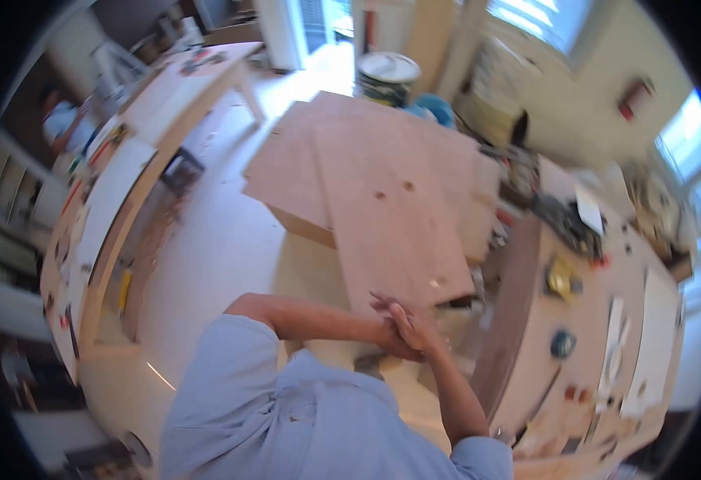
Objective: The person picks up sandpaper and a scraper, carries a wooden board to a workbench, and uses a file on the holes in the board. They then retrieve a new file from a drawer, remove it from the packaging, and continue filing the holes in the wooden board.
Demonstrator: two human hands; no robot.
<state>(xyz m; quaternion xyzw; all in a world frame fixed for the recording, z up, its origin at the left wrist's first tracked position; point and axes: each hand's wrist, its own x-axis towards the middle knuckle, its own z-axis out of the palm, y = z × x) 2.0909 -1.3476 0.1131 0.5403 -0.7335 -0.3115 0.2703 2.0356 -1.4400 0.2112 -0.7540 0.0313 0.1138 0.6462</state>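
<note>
My two hands meet in front of my body, over the near end of a long plywood panel [390, 224]. My right hand [420, 326] lies across my left, its fingers stretched toward the upper left. Partly covered by it, my left hand [397, 342] has its fingers mostly hidden. No tool shows in either hand. The panel has a few dark round marks and rests on a stack of other plywood sheets [290, 164].
On the right, a workbench [518, 320] carries a yellow tool [560, 278], a blue round object [562, 344] and white strips. A long wooden table [138, 180] runs along the left, with a person [66, 124] beyond it. Behind the plywood stands a lidded drum [389, 70].
</note>
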